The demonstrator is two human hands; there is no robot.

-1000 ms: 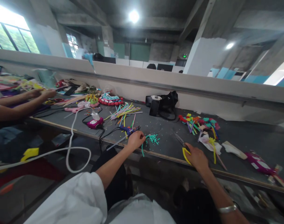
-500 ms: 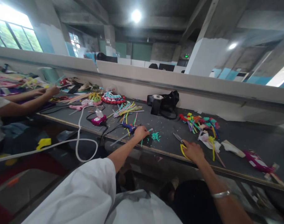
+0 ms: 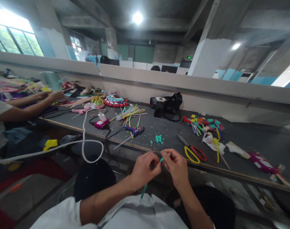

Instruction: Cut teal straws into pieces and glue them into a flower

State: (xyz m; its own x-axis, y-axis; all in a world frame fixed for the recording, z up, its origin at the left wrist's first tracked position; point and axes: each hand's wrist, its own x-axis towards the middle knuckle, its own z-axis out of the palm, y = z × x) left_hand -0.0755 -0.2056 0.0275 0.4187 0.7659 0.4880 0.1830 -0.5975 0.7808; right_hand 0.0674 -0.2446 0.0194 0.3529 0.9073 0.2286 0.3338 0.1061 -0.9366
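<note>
My left hand (image 3: 146, 168) and my right hand (image 3: 177, 166) meet in front of the table's edge, fingertips nearly touching. Between their pinched fingers runs a thin green pipe cleaner (image 3: 162, 159); its lower end hangs below my left hand. My fingers cover much of it. Scissors (image 3: 191, 152) with one yellow and one red handle lie on the table just beyond my right hand, blades parted slightly. A small heap of green clippings (image 3: 159, 139) is on the table ahead of my hands. Left of it rests a blue glue gun (image 3: 134, 130) with a glue stick in its back.
Pastel pipe cleaners (image 3: 129, 113) lie in a loose bundle beyond the glue gun. Colourful flower pieces (image 3: 206, 125) and a purple hot glue device (image 3: 262, 163) are to the right. A black bag (image 3: 170, 105) stands against the partition. At left, a co-worker's hands (image 3: 53, 95) work; a white cable (image 3: 84, 140) loops over the edge.
The scissors have left my right hand and lie on the table. Both hands have come together nearer my body, with the green pipe cleaner between them.
</note>
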